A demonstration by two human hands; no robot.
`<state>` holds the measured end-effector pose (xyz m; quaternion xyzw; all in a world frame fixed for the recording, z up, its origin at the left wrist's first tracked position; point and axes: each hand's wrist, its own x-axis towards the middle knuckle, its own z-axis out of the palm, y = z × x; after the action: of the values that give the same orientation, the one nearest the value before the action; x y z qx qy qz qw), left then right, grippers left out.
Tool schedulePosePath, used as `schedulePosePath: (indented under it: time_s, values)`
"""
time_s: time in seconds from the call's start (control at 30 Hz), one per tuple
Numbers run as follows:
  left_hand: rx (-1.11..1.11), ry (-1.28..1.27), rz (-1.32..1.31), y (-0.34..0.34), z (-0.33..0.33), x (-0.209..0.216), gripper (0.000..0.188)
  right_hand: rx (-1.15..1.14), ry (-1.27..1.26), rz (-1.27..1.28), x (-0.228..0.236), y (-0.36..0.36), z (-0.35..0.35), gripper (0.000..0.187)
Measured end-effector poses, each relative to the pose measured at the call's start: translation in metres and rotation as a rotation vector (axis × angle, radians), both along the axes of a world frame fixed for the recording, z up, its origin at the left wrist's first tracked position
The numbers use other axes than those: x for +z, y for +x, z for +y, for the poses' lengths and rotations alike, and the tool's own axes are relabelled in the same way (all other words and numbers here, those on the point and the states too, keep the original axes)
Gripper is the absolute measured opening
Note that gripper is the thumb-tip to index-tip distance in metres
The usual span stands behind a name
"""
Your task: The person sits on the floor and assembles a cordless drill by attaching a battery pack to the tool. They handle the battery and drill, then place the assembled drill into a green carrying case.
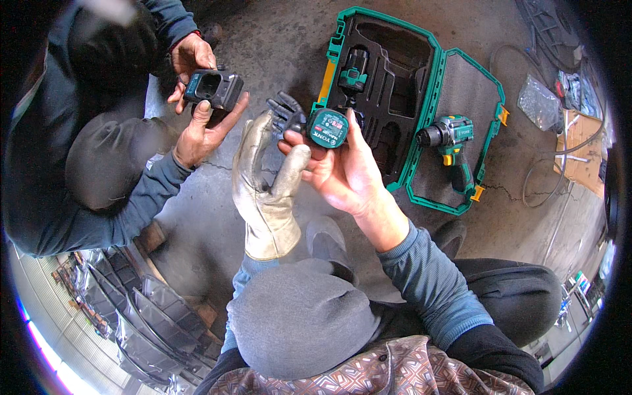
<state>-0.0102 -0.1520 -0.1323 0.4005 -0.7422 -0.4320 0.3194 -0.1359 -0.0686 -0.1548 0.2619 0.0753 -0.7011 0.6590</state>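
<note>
My right hand (342, 174), bare, grips a tool battery (327, 128) with a green end face and a black stem that points left. My left hand (266, 187) wears a pale leather work glove. Its fingers and thumb are apart in a loose curve beside the battery, the fingertips close to the black stem. Whether the glove touches the battery I cannot tell. To the right, a green and black cordless drill (451, 141) lies in the lid of an opened green tool case (430, 105). Another green and black tool or battery (354, 69) sits in the case's black insert.
At the left, a person's two hands (204, 135) hold a black, charger-like block (214, 89). Stacked dark metal parts (141, 316) stand at lower left. A plastic bag (538, 102), cardboard (582, 151) and a looped cable (526, 181) lie at right on the concrete floor.
</note>
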Motion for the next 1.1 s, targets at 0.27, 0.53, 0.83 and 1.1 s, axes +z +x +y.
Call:
schedulePosePath:
  time_s: [0.27,0.53,0.83,1.1]
  values:
    - [0.131,0.363,0.199,0.005,0.001,0.000,0.047,-0.008,0.056,-0.033,0.000,-0.004,0.001,0.078]
    - [0.162,0.363,-0.011,0.036,0.001,-0.023,0.057,-0.053,-0.123,-0.076,-0.010,-0.008,0.005,0.081]
    - [0.122,-0.058,-0.851,0.080,0.044,-0.038,0.058,-0.052,-0.101,-0.098,-0.002,-0.015,0.004,0.080]
    - [0.143,0.030,-0.814,0.101,0.054,-0.052,0.054,-0.012,0.018,0.030,0.005,-0.013,0.004,0.078]
